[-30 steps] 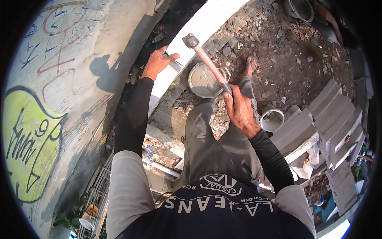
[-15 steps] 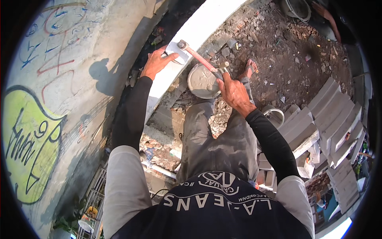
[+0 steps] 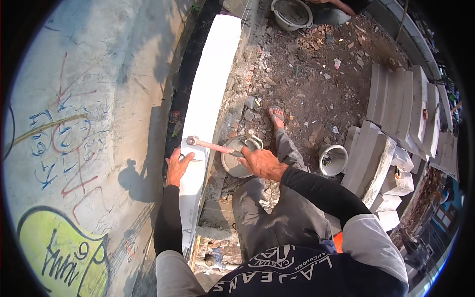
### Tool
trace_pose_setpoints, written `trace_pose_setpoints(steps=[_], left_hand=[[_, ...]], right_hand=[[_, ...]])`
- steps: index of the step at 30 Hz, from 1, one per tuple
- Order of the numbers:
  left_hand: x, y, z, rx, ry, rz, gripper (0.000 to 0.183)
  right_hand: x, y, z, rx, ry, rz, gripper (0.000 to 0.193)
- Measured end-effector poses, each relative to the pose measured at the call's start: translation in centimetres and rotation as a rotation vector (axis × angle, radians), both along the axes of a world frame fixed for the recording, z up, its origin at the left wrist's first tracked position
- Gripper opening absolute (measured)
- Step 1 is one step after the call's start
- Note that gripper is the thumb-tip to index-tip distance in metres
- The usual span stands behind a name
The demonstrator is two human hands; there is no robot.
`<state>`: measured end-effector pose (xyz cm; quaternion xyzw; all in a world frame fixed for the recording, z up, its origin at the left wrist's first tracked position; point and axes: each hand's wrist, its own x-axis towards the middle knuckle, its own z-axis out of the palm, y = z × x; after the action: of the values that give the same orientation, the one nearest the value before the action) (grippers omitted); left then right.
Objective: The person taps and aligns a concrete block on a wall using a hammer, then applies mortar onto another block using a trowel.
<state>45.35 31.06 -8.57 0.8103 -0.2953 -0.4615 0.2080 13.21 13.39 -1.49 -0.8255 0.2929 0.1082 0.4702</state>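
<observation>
Right now the right hand (image 3: pixel 261 163) is closed around the handle of a hammer (image 3: pixel 213 146), whose reddish shaft runs nearly level and points left, ending in a small metal head just above the white block wall (image 3: pixel 210 79). That head sits on the wall's top face, just beyond the fingertips of the left hand (image 3: pixel 177 167), which lies flat and open on the same smooth, pale surface, gripping nothing. Beside the wall, under the right wrist, stands a round grey mortar bucket (image 3: pixel 235 161). Farther from the wall lie rubble-strewn dirt and stacked grey blocks (image 3: pixel 391 114).
</observation>
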Motion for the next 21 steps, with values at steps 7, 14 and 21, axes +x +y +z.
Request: trace_pose_setpoints(steps=[7, 14, 21], left_hand=[[-1.4, -4.4, 3.0, 0.105, -0.261, 0.006, 0.103], [-6.0, -20.8, 1.2, -0.144, -0.707, -0.058, 0.115], [-7.3, -23.0, -0.5, -0.087, -0.903, -0.217, 0.107]], right_hand=[[-3.0, -3.9, 2.1, 0.183, -0.124, -0.182, 0.038], [-2.6, -12.6, 2.7, 0.080, -0.066, -0.356, 0.028], [2.8, -23.4, -1.2, -0.162, -0.128, -0.263, 0.028]])
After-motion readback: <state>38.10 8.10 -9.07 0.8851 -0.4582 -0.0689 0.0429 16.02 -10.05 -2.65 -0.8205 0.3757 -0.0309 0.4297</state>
